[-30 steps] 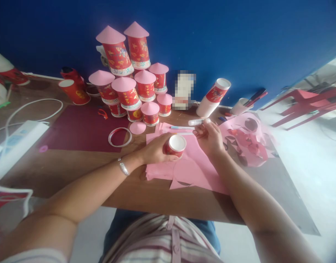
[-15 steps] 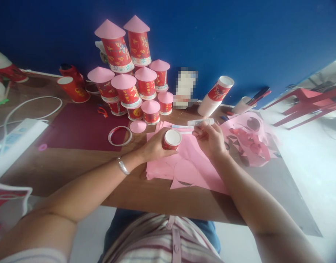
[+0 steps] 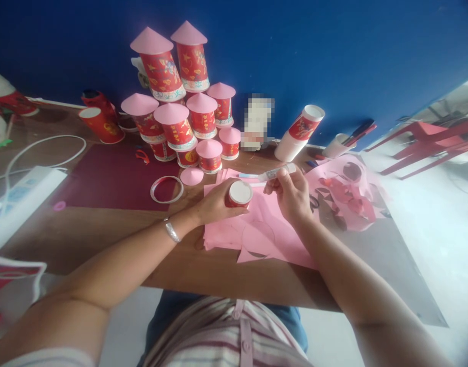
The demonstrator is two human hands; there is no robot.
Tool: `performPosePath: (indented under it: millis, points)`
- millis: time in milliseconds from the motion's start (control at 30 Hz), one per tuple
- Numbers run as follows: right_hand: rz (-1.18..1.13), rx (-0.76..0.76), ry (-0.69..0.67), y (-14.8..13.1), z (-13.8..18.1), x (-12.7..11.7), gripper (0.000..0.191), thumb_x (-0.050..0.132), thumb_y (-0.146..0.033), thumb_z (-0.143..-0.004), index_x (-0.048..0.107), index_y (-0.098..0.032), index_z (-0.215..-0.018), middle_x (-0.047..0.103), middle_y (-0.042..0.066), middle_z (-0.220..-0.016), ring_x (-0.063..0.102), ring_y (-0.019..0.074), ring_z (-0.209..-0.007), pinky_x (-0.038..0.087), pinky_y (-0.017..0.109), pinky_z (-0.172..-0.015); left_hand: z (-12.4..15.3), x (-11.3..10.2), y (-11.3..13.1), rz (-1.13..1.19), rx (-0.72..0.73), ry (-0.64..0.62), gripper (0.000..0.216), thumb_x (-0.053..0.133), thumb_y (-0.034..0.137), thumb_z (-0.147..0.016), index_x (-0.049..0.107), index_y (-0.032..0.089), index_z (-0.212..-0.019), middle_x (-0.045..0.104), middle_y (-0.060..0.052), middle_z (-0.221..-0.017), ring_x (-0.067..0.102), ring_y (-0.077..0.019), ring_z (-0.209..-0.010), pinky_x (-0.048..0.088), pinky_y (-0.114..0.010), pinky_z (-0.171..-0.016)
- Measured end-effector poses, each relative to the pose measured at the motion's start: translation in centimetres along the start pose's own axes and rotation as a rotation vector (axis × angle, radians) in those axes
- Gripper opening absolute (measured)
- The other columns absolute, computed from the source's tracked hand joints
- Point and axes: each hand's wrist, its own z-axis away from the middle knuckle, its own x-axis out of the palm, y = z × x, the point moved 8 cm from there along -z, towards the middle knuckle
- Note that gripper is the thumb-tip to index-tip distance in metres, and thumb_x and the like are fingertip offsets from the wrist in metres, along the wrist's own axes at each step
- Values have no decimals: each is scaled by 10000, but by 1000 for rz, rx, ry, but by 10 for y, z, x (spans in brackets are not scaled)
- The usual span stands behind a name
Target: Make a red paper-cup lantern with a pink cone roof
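Observation:
My left hand [image 3: 217, 203] is wrapped round a small red paper cup [image 3: 240, 193], whose round white end faces up. In my right hand [image 3: 294, 196] is a pale, see-through tube [image 3: 275, 174], perhaps glue, pinched between thumb and fingers; its narrow end points left, above and to the right of the cup. The two hands are apart. Beneath them lie sheets of pink paper [image 3: 256, 237] with round shapes cut or marked in them. Close to the cup, a flat pink cone [image 3: 192, 176] rests on the table.
Red cups with pink cone roofs [image 3: 174, 125] stand stacked at the back. A tape roll [image 3: 167, 189] lies on a maroon sheet [image 3: 119, 178]. Right are pink scraps [image 3: 356, 199] and a pen cup [image 3: 334, 146]. A white power strip [image 3: 25, 206] lies left; a tall stack of cups [image 3: 299, 133] leans by the wall.
The tube in my right hand has tilted, its left end dropping lower and its right end rising slightly. My left hand and the cup have hardly moved.

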Motion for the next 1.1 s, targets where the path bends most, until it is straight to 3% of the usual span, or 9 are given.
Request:
performPosePath:
  millis: [267,367,533,833,1100]
  points:
    - [27,-25,-16,-9,8,8,457,929,-569,-800,608,-269,-927,541,-108,-599,559,106,-525,557,298,-575,0,0,1,-65,-79,-3,619,901,381,-782,586,191,-1279,716,-120,-1286,693,-326,-1205,573,-528,-1071]
    - [69,-21,-31,-12,10,9,413,884,-590,-848,659,-252,-922,574,-81,-638,558,100,-528,534,290,-550,0,0,1,-61,-66,-6,603,896,380,-786,587,186,-1265,723,-120,-1252,688,-336,-1213,569,-542,-1070]
    - [269,-36,-13,-21,14,11,498,810,-707,-861,628,-243,-858,672,-32,-705,557,96,-489,487,269,-456,-1,1,1,-50,-54,2,546,898,412,-790,605,198,-1198,743,-101,-1183,705,-325,-1148,591,-524,-1014]
    - [474,-107,-1,-24,19,14,315,794,-501,-908,638,-235,-845,709,-8,-770,607,102,-513,486,256,-462,-3,1,1,-55,-70,6,587,919,403,-764,607,193,-1216,739,-110,-1196,709,-328,-1121,594,-511,-962]
    - [505,-101,-11,-24,18,14,292,807,-469,-894,631,-242,-843,706,-10,-749,626,121,-538,504,261,-476,-2,2,-1,-37,-84,-6,599,924,403,-756,598,193,-1212,724,-126,-1246,694,-346,-1181,578,-544,-1022]
